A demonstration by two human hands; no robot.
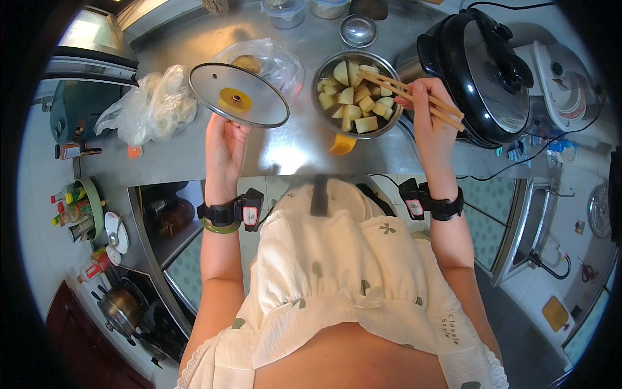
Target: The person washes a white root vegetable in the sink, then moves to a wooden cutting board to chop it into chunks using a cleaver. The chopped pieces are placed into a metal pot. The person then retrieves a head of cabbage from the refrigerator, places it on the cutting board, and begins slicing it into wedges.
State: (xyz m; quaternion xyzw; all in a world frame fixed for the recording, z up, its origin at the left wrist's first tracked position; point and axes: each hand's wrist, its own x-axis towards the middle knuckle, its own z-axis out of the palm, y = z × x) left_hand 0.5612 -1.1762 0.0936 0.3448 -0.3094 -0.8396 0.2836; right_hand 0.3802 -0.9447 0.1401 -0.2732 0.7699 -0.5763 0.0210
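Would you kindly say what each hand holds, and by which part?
Left hand: glass lid, exact grip hidden behind it. Right hand: wooden chopsticks, around their middle-to-rear length.

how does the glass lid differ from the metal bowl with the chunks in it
The glass lid is see-through, while the metal bowl is silvery and opaque. The lid is held up at a tilt by the left hand; the bowl stands on the metal counter. The lid is shallow, whereas the bowl is deeper and holds pale chunks. Both look round, with a silvery rim.
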